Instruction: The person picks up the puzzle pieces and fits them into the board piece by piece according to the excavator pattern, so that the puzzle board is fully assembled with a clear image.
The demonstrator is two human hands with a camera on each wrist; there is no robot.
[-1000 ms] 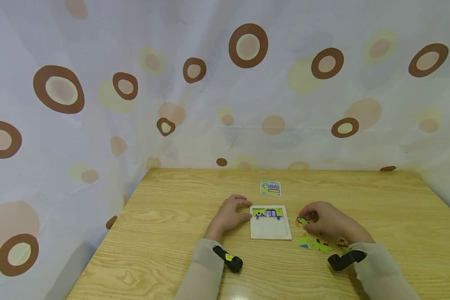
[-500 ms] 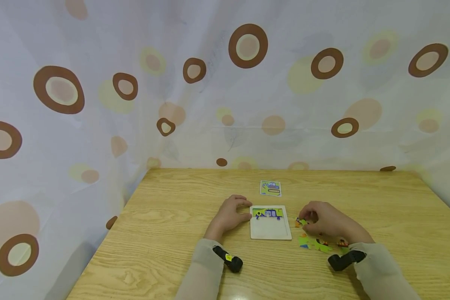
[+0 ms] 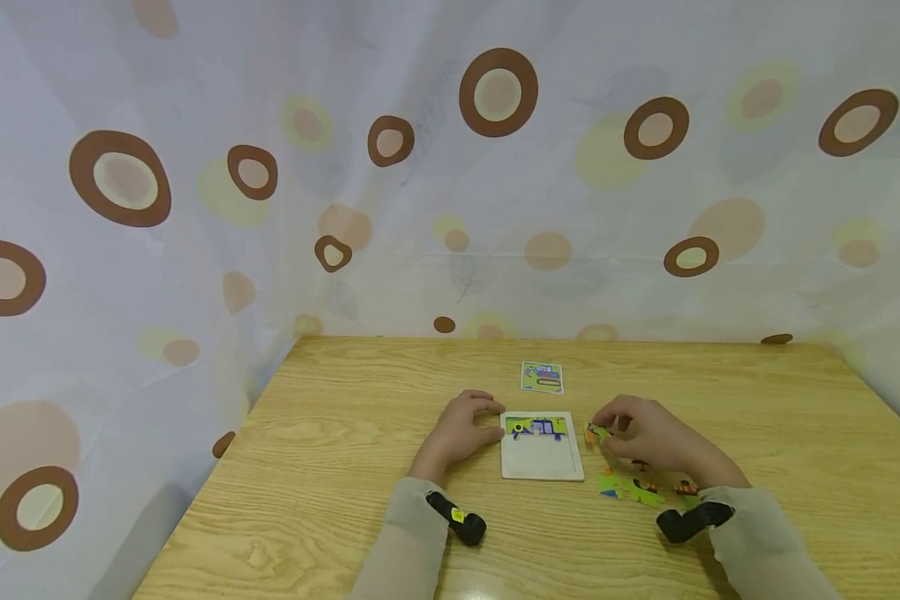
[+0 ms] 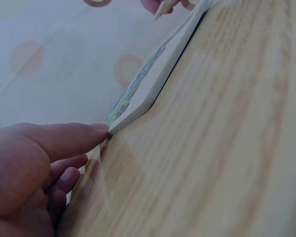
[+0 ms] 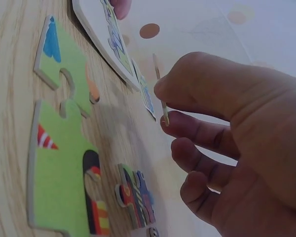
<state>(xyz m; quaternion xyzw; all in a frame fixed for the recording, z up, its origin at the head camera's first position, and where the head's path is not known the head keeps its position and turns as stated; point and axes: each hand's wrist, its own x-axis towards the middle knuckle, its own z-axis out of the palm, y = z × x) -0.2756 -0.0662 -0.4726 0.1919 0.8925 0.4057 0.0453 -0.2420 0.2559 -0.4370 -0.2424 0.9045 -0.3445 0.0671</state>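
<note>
Nearer the tray (image 3: 542, 460) than a moment ago, our right hand (image 3: 656, 433) holds a puzzle piece (image 3: 596, 434) clamped between thumb and fingers, raised off the bench (image 3: 307, 450) just beside the tray's right edge. Our left hand (image 3: 461, 427) touches the tray's left side, thumb and fingers apart. We see fitted pieces (image 3: 546, 427) along the tray's far side, loose pieces (image 3: 647, 492) near our right wrist and a picture card (image 3: 542, 377) beyond.

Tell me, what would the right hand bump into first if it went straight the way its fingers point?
Probably the white puzzle tray: the right hand, pinching a puzzle piece, points toward the tray's right side. Its height is hard to judge, so it might pass over the edge.
</note>
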